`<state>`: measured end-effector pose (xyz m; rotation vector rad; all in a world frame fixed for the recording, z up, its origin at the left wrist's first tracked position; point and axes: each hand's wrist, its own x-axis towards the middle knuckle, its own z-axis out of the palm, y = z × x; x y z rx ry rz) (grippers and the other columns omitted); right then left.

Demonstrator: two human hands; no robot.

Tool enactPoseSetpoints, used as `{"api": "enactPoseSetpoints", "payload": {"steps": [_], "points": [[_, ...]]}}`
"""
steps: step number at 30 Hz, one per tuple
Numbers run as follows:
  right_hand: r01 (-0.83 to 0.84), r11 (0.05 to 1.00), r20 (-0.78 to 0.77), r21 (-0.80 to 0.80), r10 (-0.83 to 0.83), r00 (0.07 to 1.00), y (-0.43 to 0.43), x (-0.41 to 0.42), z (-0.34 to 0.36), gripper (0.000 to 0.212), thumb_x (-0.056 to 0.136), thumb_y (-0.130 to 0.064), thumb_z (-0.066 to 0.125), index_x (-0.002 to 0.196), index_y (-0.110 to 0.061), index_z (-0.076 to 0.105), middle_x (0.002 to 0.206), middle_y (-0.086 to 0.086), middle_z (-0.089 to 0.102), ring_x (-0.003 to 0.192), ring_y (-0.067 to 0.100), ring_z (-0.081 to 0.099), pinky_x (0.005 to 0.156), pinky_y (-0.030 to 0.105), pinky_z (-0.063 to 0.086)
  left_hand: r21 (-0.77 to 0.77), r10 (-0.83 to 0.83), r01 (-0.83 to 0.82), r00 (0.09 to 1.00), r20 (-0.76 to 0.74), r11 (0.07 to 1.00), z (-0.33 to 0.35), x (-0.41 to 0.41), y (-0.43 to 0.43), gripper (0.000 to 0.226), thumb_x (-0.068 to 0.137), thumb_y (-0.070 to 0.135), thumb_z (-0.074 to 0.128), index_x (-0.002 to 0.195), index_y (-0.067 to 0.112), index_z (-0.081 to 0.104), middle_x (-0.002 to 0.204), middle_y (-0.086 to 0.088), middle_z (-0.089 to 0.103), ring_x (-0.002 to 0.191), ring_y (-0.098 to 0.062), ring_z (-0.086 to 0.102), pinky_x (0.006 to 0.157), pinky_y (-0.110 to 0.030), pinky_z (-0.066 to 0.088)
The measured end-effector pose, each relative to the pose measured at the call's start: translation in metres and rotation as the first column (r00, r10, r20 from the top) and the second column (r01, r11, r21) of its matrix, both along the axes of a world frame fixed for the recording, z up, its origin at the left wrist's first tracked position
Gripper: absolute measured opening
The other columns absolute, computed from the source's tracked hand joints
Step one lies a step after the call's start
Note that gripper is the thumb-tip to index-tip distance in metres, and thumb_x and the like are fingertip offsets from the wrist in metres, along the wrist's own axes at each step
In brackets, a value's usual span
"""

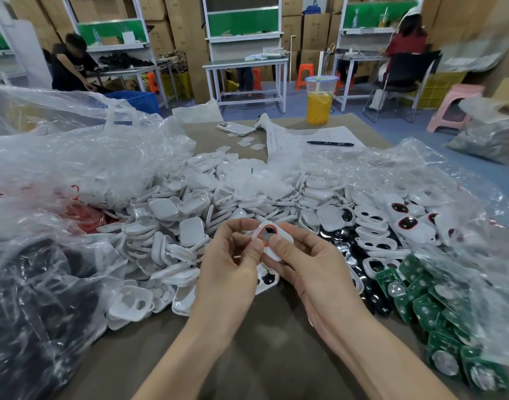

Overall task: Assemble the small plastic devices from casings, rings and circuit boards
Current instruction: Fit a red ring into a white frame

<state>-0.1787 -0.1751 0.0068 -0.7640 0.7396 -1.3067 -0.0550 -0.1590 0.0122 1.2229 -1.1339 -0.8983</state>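
Both hands hold one white casing (272, 251) with a red ring (268, 226) set in its opening, just above the table. My left hand (233, 264) pinches its left edge with thumb and fingers. My right hand (308, 264) grips its right side, thumb on top. Behind lies a big heap of white casings (190, 209). Casings fitted with red rings (406, 223) lie at the right. Green circuit boards (429, 307) are piled at the lower right. Loose red rings (86, 217) show in a bag at the left.
Crumpled clear plastic bags (74, 157) cover the left and right of the brown table (247, 356). A bag of black parts (31, 313) sits at lower left. Farther back are a phone (236, 128), a paper sheet with a pen (329, 143) and a cup of orange drink (319, 102).
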Motion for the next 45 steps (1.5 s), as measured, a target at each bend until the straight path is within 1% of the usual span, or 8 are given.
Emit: {"api": "enactPoseSetpoints", "payload": {"steps": [8,12,18,23,29,37,42,45], "points": [[0.044,0.998,-0.087,-0.053,-0.049,0.995,-0.002,0.001,-0.005,0.014,0.087,-0.007,0.076,0.095,-0.018,0.078,0.098,0.009,0.078,0.094,0.025,0.076,0.077,0.024,0.059,0.004,-0.003,0.002,0.999,0.035,1.000,0.000,0.000,0.000,0.024,0.098,0.012,0.063,0.102,0.036,0.064,0.087,0.005,0.072,0.089,-0.018,0.070,0.082,-0.033,0.054],[0.063,0.989,-0.223,-0.137,-0.092,0.971,-0.001,0.000,-0.004,0.024,0.089,-0.008,0.074,0.092,-0.032,0.077,0.094,0.001,0.078,0.084,0.016,0.076,0.074,0.022,0.058,-0.002,-0.005,0.006,0.997,0.078,1.000,0.001,0.000,0.001,0.027,0.099,0.010,0.061,0.106,0.035,0.066,0.092,0.011,0.075,0.092,-0.007,0.071,0.082,-0.023,0.052],[0.050,0.986,-0.281,-0.157,-0.093,0.955,-0.001,-0.005,-0.003,0.013,0.088,-0.019,0.075,0.100,-0.022,0.074,0.095,0.002,0.078,0.093,0.026,0.074,0.091,0.039,0.059,-0.085,0.028,-0.012,0.982,0.186,0.996,0.003,-0.002,0.003,0.030,0.099,0.011,0.061,0.107,0.040,0.067,0.099,0.020,0.073,0.096,0.000,0.068,0.077,-0.009,0.048],[0.054,0.984,-0.219,-0.170,-0.091,0.971,-0.001,-0.005,0.001,0.012,0.089,-0.013,0.071,0.101,-0.010,0.072,0.079,-0.003,0.076,0.078,0.011,0.073,0.071,0.022,0.059,-0.127,0.013,0.010,0.983,0.182,0.992,0.004,0.000,0.005,0.024,0.100,0.019,0.062,0.108,0.040,0.068,0.106,0.018,0.072,0.102,-0.002,0.068,0.082,-0.013,0.051],[0.056,0.975,-0.308,-0.214,-0.121,0.944,0.002,-0.004,0.000,0.011,0.088,-0.021,0.075,0.097,-0.016,0.073,0.086,0.003,0.076,0.080,0.014,0.073,0.073,0.025,0.060,-0.082,0.008,-0.003,0.997,0.073,0.997,0.008,0.002,0.005,0.007,0.094,0.031,0.069,0.098,0.037,0.073,0.091,0.011,0.076,0.088,-0.007,0.072,0.064,-0.012,0.053],[0.009,0.981,-0.327,-0.192,-0.072,0.942,0.001,-0.002,-0.004,0.017,0.087,-0.030,0.076,0.099,-0.018,0.072,0.084,-0.003,0.074,0.079,0.012,0.073,0.085,0.042,0.062,-0.157,0.103,-0.076,0.980,0.173,0.985,0.009,0.001,0.005,0.011,0.092,0.035,0.070,0.091,0.046,0.072,0.086,0.009,0.071,0.067,-0.007,0.063,0.057,-0.007,0.044],[-0.066,0.983,-0.242,-0.172,0.023,0.970,0.001,-0.004,0.002,0.026,0.077,-0.035,0.081,0.099,-0.024,0.074,0.097,0.003,0.077,0.091,0.017,0.076,0.081,0.025,0.059,-0.119,-0.021,0.014,0.998,-0.053,0.993,0.014,0.003,0.005,0.009,0.093,0.024,0.070,0.089,0.025,0.078,0.077,0.007,0.075,0.062,-0.001,0.062,0.057,-0.010,0.047],[-0.090,0.983,-0.259,-0.163,0.046,0.965,0.002,-0.005,0.007,0.040,0.073,-0.034,0.080,0.109,-0.018,0.074,0.097,0.005,0.077,0.091,0.017,0.075,0.078,0.023,0.059,-0.126,-0.054,0.045,0.996,-0.072,0.991,0.014,0.002,0.005,0.019,0.087,0.031,0.068,0.095,0.016,0.077,0.079,0.003,0.077,0.062,-0.001,0.065,0.056,-0.010,0.047]]}}
